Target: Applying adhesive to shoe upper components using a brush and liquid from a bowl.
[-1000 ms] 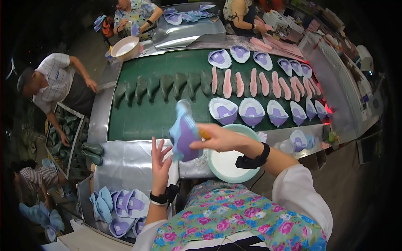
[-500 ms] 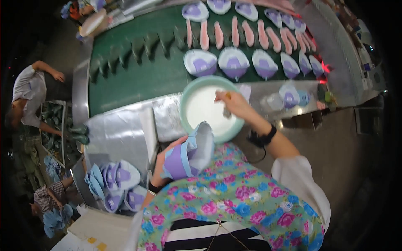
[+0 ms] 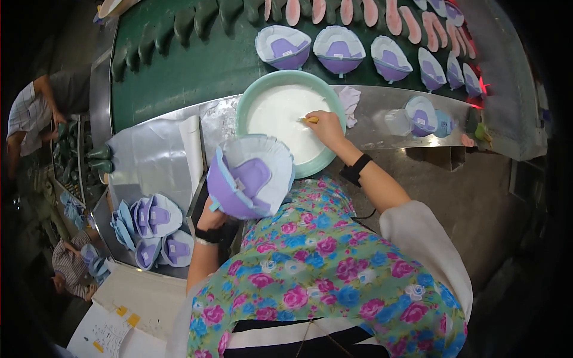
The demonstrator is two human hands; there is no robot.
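Observation:
A purple and pale-blue shoe upper (image 3: 253,173) is in my left hand (image 3: 210,216), which grips it from below; most of those fingers are behind it. The upper's pale inside and purple tongue face up. Over a mint-green basin (image 3: 242,116) of white liquid (image 3: 277,110), my right hand (image 3: 328,128) is closed on a brush with a yellowish handle (image 3: 311,120). The brush's far end reaches the liquid, and its bristles cannot be made out. Beside the basin lies a crumpled white cloth (image 3: 350,101).
Beyond the basin, a green conveyor belt (image 3: 173,77) carries shoe uppers (image 3: 339,51), pink insoles (image 3: 412,25) and dark green shoe lasts (image 3: 206,18). More uppers (image 3: 158,218) fill a metal tray at left. Clear cups (image 3: 397,121) stand right. Another person (image 3: 30,113) works at far left.
My left hand has turned the upper so its inside faces up, nearer the basin. My right hand has lowered the brush toward the white liquid. The view has tilted down.

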